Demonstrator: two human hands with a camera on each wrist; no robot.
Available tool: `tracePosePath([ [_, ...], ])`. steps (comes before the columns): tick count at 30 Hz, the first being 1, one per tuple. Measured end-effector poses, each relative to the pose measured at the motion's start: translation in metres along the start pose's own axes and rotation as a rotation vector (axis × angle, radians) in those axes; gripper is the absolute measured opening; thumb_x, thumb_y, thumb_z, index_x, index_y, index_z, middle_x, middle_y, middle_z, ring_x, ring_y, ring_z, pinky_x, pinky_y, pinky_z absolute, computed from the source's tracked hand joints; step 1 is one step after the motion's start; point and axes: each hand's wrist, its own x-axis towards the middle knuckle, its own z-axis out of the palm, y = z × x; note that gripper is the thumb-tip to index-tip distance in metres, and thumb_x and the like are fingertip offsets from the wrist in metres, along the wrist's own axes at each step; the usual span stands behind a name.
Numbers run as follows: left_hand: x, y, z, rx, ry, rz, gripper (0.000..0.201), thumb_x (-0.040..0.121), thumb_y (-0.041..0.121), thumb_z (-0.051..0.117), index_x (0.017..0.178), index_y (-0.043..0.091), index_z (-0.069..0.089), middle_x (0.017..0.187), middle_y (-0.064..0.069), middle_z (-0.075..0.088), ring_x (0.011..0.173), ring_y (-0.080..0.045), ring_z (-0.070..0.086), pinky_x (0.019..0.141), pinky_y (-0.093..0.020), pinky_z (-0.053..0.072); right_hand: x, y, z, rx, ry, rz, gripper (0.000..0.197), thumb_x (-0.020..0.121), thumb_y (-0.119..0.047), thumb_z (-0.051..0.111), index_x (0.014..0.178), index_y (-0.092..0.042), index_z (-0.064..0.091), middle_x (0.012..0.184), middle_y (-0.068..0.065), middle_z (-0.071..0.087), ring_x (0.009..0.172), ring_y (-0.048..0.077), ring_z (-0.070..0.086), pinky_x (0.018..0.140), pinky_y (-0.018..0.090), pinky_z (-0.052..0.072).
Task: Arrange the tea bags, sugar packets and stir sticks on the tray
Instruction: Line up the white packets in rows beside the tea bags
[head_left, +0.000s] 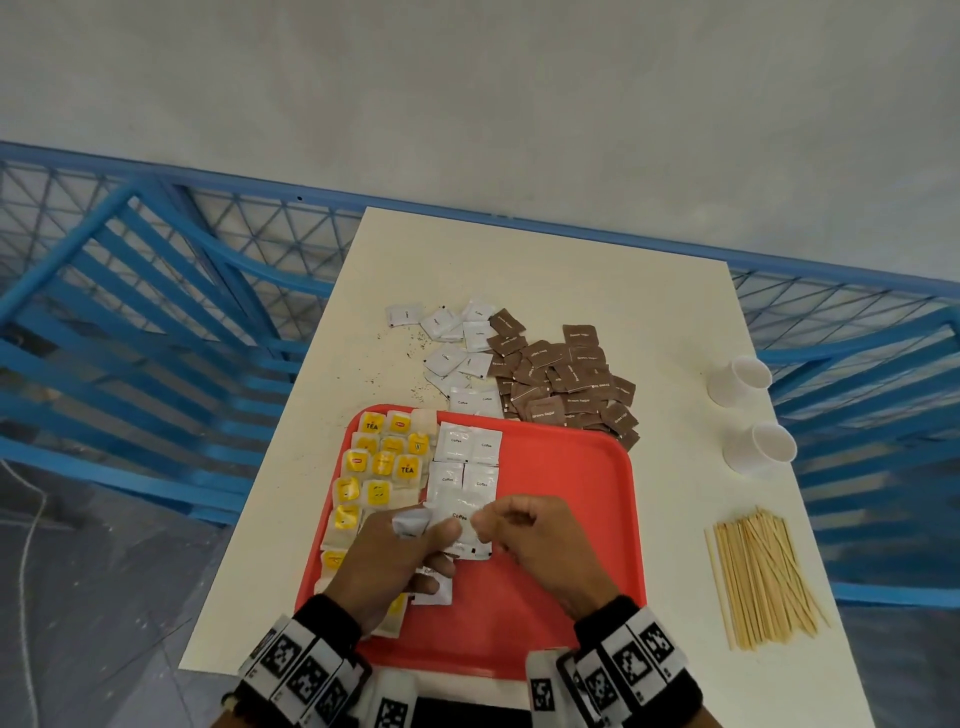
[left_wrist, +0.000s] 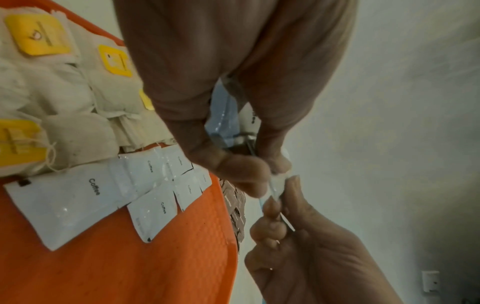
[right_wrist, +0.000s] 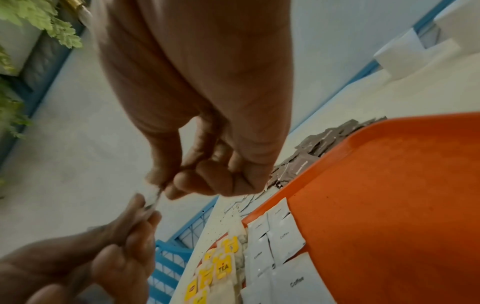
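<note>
A red tray (head_left: 561, 493) lies at the table's near edge. Tea bags (head_left: 374, 467) with yellow tags fill its left side, and white packets (head_left: 467, 444) marked "Coffee" lie in a double column beside them. Above the tray's front, my left hand (head_left: 415, 551) grips a small stack of white packets (head_left: 413, 522). My right hand (head_left: 498, 525) pinches the edge of one packet (left_wrist: 276, 184) in that stack, fingertip to fingertip with my left. Brown sugar packets (head_left: 566, 379) are heaped behind the tray. Stir sticks (head_left: 758, 577) lie on the table at the right.
Loose white packets (head_left: 452, 343) and dark crumbs are scattered behind the tray. Two white paper cups (head_left: 737, 379) lie on their sides near the right edge. A blue railing (head_left: 156, 312) surrounds the table (head_left: 675, 322). The tray's right half is bare.
</note>
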Motion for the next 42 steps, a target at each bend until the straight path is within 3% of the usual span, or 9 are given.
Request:
tracePosePath([
  [8, 0.004, -0.007, 0.0, 0.108, 0.004, 0.014, 0.01, 0.088, 0.021, 0.074, 0.086, 0.012, 0.078, 0.074, -0.007, 0.073, 0.063, -0.019, 0.068, 0.049, -0.026, 0.05, 0.003, 0.019, 0.008, -0.003, 0.05, 0.022, 0.02, 0.086, -0.019, 0.076, 0.086, 0.0, 0.072, 0.065, 0.0, 0.065, 0.056, 0.007, 0.053, 0.053, 0.016, 0.041],
  [11, 0.015, -0.029, -0.015, 0.511, 0.133, 0.159, 0.015, 0.083, 0.018, 0.078, 0.07, 0.018, 0.07, 0.068, 0.004, 0.07, 0.061, -0.009, 0.064, 0.06, -0.028, 0.05, 0.006, 0.046, 0.005, -0.058, 0.058, 0.134, 0.024, 0.085, -0.021, 0.077, 0.083, 0.002, 0.072, 0.06, 0.002, 0.059, 0.054, 0.01, 0.046, 0.051, 0.019, 0.037],
  [15, 0.02, -0.06, -0.023, 1.107, 0.018, 0.254, 0.021, 0.085, 0.034, 0.071, 0.105, 0.029, 0.068, 0.11, 0.013, 0.059, 0.098, -0.009, 0.059, 0.088, -0.028, 0.049, 0.005, 0.081, 0.004, -0.191, 0.028, 0.261, 0.026, 0.084, -0.015, 0.077, 0.063, -0.01, 0.064, 0.048, -0.008, 0.053, 0.04, -0.001, 0.041, 0.046, 0.014, 0.037],
  [20, 0.025, -0.073, -0.026, 1.387, -0.137, 0.279, 0.037, 0.09, 0.033, 0.06, 0.127, 0.032, 0.057, 0.134, 0.015, 0.046, 0.11, -0.016, 0.061, 0.085, -0.037, 0.052, 0.01, 0.1, 0.007, -0.3, 0.083, 0.29, 0.039, 0.081, -0.018, 0.081, 0.051, -0.018, 0.055, 0.045, -0.008, 0.048, 0.041, 0.004, 0.038, 0.047, 0.019, 0.036],
  [28, 0.028, -0.079, -0.029, 1.452, -0.183, 0.284, 0.038, 0.091, 0.019, 0.055, 0.127, 0.031, 0.056, 0.138, 0.015, 0.046, 0.113, -0.017, 0.059, 0.081, -0.035, 0.046, 0.008, 0.1, 0.018, -0.355, 0.172, 0.252, 0.029, 0.076, -0.021, 0.085, 0.061, -0.016, 0.06, 0.051, -0.009, 0.057, 0.042, -0.003, 0.045, 0.047, 0.01, 0.038],
  [32, 0.027, -0.082, -0.029, 1.464, -0.186, 0.287, 0.039, 0.09, 0.016, 0.053, 0.126, 0.031, 0.054, 0.136, 0.015, 0.046, 0.113, -0.017, 0.058, 0.081, -0.038, 0.048, 0.007, 0.103, 0.019, -0.348, 0.236, 0.258, 0.028, 0.072, -0.023, 0.086, 0.07, -0.015, 0.059, 0.056, -0.005, 0.063, 0.047, -0.001, 0.052, 0.052, 0.02, 0.045],
  [36, 0.027, -0.083, -0.03, 1.458, -0.18, 0.323, 0.04, 0.09, 0.011, 0.052, 0.126, 0.03, 0.054, 0.137, 0.014, 0.046, 0.112, -0.017, 0.058, 0.076, -0.035, 0.045, 0.006, 0.106, 0.022, -0.357, 0.248, 0.258, 0.03, 0.068, -0.023, 0.085, 0.073, -0.017, 0.056, 0.065, 0.008, 0.071, 0.052, 0.015, 0.065, 0.059, 0.035, 0.052],
  [39, 0.025, -0.08, -0.033, 1.375, -0.152, 0.364, 0.036, 0.09, 0.024, 0.052, 0.125, 0.031, 0.056, 0.134, 0.015, 0.047, 0.106, -0.016, 0.061, 0.077, -0.034, 0.048, 0.005, 0.105, 0.02, -0.362, 0.235, 0.247, 0.028, 0.072, -0.024, 0.083, 0.074, -0.016, 0.055, 0.063, 0.005, 0.07, 0.052, 0.01, 0.062, 0.061, 0.032, 0.05],
  [42, 0.02, -0.064, -0.036, 0.949, -0.065, 0.31, 0.037, 0.083, 0.045, 0.065, 0.117, 0.032, 0.062, 0.115, 0.017, 0.059, 0.097, -0.006, 0.062, 0.084, -0.03, 0.053, 0.002, 0.095, 0.013, -0.374, 0.256, 0.19, 0.024, 0.079, -0.028, 0.08, 0.075, -0.014, 0.06, 0.067, 0.002, 0.068, 0.057, 0.006, 0.056, 0.062, 0.029, 0.05],
])
